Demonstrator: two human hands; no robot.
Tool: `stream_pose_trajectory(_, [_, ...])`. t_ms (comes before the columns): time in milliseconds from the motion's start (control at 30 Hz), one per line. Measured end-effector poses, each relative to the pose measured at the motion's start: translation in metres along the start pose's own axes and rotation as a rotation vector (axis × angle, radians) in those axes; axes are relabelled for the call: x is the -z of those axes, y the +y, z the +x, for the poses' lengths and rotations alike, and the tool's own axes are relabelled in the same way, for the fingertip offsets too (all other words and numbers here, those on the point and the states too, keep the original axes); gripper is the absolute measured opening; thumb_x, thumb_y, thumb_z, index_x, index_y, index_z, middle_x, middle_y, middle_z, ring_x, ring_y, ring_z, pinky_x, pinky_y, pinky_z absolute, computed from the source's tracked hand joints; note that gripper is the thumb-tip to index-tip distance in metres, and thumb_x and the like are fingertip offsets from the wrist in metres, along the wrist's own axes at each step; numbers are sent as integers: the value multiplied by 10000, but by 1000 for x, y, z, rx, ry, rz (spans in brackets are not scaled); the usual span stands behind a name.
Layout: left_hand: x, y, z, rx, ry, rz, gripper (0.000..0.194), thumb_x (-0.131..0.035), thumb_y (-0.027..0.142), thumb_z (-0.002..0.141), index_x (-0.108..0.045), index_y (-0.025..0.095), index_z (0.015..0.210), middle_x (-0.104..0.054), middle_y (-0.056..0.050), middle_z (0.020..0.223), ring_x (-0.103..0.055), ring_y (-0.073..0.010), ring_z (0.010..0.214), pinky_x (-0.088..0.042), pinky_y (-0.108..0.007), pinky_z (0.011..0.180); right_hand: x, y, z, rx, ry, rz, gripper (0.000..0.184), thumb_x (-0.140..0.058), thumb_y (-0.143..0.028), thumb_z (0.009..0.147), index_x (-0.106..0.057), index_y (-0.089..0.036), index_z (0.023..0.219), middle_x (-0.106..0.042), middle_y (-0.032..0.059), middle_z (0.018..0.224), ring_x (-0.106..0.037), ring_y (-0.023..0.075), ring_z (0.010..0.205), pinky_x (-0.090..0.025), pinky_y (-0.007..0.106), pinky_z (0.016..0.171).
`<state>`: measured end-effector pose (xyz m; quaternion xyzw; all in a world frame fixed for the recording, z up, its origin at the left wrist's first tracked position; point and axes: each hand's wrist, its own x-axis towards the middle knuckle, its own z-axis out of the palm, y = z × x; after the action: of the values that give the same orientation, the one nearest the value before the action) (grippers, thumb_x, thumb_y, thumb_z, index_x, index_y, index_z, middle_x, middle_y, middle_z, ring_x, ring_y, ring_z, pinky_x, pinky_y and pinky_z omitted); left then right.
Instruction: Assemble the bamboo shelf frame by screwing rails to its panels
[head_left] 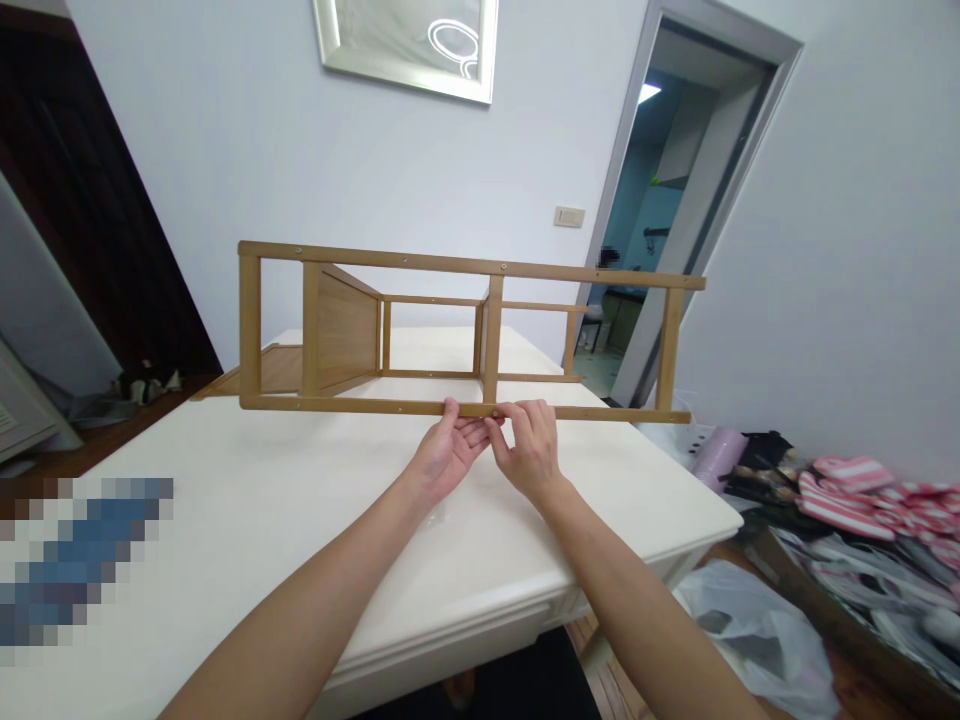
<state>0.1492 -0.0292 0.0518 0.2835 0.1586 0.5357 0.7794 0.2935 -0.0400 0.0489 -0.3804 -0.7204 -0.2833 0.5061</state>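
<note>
A wooden shelf frame (491, 345) lies on its side on the white table (247, 520), its rails running left to right. My left hand (448, 452) is turned palm up just under the lower front rail, thumb touching the rail and fingers stretched to the right. Beside it, my right hand (529, 445) is closed in a pinch at that rail, where an upright crosspiece meets it. Whatever sits between those fingertips is too small to make out. Small screw heads or holes dot the rails. A slatless wooden panel (349, 335) is fitted inside the frame's left part.
Another flat wooden panel (281, 370) lies behind the frame at the left. A pixelated blue patch covers the table's left side. To the right, a white plastic bag (757, 630) and striped clothes (855, 495) are on the floor. A doorway (645, 200) opens at the back right.
</note>
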Motion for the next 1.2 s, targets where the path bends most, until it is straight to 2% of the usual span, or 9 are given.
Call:
stream_pose_trajectory(67, [0, 0, 0, 2, 7, -5, 505, -413, 490, 962, -695, 71, 966, -717, -194, 1055, -660, -239, 1089, -468, -396, 1035, 0, 0, -1, 16, 6, -2, 179, -579, -188, 869, -587, -181, 1047, -609, 68, 862, -508, 199, 794, -375, 359, 723])
stream_pose_trajectory(167, [0, 0, -1, 9, 12, -5, 506, -431, 504, 951, -694, 72, 963, -714, -198, 1060, -657, -241, 1095, -467, -407, 1038, -1, 1, -1, 31, 22, -10, 160, -571, -159, 865, -619, -196, 1013, -607, 63, 844, -511, 193, 778, -368, 355, 709])
stream_pose_trajectory(333, [-1, 0, -2, 7, 1, -4, 517, -402, 489, 964, -694, 63, 968, -712, -202, 1063, -663, -237, 1078, -475, -407, 1030, -2, 2, -1, 6, 29, -36, 35, -605, -209, 874, -611, -195, 905, -599, 59, 806, -503, 198, 777, -364, 355, 712])
stream_pose_trajectory(400, [-1, 1, -2, 1, 1, 1, 521, -393, 484, 968, -692, 57, 963, -712, -204, 1063, -664, -238, 1075, -478, -397, 1024, -1, 1, 0, -3, 28, -45, 39, -609, -233, 880, -600, -194, 879, -593, 57, 792, -498, 198, 768, -363, 354, 711])
stream_pose_trajectory(633, [-1, 2, -2, -4, 6, 12, 510, -397, 479, 970, -697, 69, 932, -725, -185, 1015, -671, -233, 1061, -479, -376, 1020, 1, -1, 1, 27, 38, -13, 170, -585, -218, 886, -609, -188, 1051, -613, 68, 834, -504, 197, 772, -365, 357, 702])
stream_pose_trajectory(767, [-1, 2, -1, 12, 11, 8, 528, -392, 496, 965, -690, 59, 957, -712, -205, 1057, -659, -241, 1088, -472, -390, 1031, 0, -1, 1, 53, 64, -24, 103, -589, -162, 875, -635, -199, 960, -609, 53, 789, -490, 187, 750, -355, 349, 697])
stream_pose_trajectory(900, [0, 1, 0, 3, 13, 1, 517, -404, 484, 965, -683, 49, 960, -705, -216, 1072, -661, -243, 1084, -468, -408, 1038, -2, 2, -1, 23, 44, -40, 36, -614, -210, 880, -618, -193, 912, -614, 56, 810, -493, 190, 775, -357, 349, 716])
stream_pose_trajectory(1000, [0, 1, 0, -2, 13, -4, 519, -403, 483, 966, -682, 46, 957, -708, -214, 1063, -663, -243, 1077, -472, -411, 1034, -2, 3, -2, -6, 8, -56, 65, -590, -253, 903, -606, -191, 887, -599, 58, 812, -489, 192, 783, -352, 350, 723])
stream_pose_trajectory(1200, [-2, 2, -2, -7, 26, 11, 523, -386, 475, 973, -682, 45, 946, -709, -213, 1055, -665, -244, 1075, -470, -401, 1034, 0, 0, 0, 32, 10, -22, 132, -582, -221, 898, -621, -185, 1019, -611, 66, 839, -497, 193, 791, -355, 352, 719])
